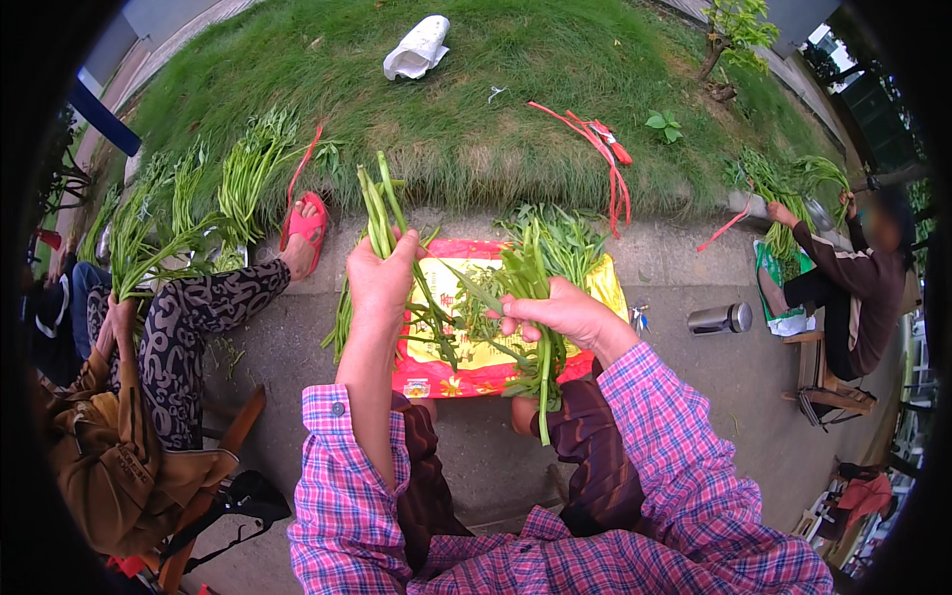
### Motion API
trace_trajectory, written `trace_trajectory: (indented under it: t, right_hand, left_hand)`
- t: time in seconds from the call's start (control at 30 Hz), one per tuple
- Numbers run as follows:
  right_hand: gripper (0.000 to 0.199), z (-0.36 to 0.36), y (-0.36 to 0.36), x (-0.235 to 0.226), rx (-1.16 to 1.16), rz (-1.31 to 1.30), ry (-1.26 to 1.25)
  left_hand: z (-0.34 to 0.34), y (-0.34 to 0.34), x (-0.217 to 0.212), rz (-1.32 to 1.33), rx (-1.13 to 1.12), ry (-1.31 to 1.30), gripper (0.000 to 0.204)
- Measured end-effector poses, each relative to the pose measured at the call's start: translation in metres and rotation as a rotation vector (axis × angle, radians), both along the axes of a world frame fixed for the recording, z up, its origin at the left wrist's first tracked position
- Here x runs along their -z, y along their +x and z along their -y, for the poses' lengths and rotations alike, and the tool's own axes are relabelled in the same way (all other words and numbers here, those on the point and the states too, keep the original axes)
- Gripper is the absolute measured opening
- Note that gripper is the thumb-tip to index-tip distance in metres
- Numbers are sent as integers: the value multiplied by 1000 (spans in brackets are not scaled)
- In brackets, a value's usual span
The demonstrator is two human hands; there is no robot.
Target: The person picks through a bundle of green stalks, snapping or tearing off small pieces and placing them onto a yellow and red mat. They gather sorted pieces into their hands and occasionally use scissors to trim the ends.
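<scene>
My left hand [381, 286] is closed around a bunch of leafy green stalks [378, 210], much like water spinach. Their cut ends point up and away, and leaves hang below the fist. My right hand [563, 315] pinches another leafy stalk [544, 382] between thumb and fingers, its pale stem pointing down toward my knee. Below both hands lies a red and yellow printed sack [426, 383], spread on the pavement before my knees. Loose leaves lie on it, and a pile of leafy greens [565, 238] rests at its far right edge.
At the left, a person with a red sandal [303, 230] holds greens near more bunches [248, 183] on the grass. A seated person [863, 278] at the right handles greens too. A metal flask [720, 318] lies on the pavement; red ties [605, 159] and a white bag [417, 48] are on the grass.
</scene>
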State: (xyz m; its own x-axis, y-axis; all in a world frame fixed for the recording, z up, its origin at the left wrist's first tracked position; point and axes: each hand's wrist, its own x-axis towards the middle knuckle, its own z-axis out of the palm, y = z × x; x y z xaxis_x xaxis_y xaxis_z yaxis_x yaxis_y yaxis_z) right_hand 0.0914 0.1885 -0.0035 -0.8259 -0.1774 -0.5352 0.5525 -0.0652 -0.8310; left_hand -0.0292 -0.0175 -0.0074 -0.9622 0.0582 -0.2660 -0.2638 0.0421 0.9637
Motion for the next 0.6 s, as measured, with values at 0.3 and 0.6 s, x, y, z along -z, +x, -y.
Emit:
trace_trajectory:
  t: [0.3, 0.6]
  right_hand:
    - [23, 0, 1, 5, -66, -3, 153]
    - [24, -1, -1, 8, 19, 50, 242]
  left_hand:
    - [-4, 3, -1, -23, 13, 8, 16]
    - [-6, 4, -1, -23, -16, 24, 15]
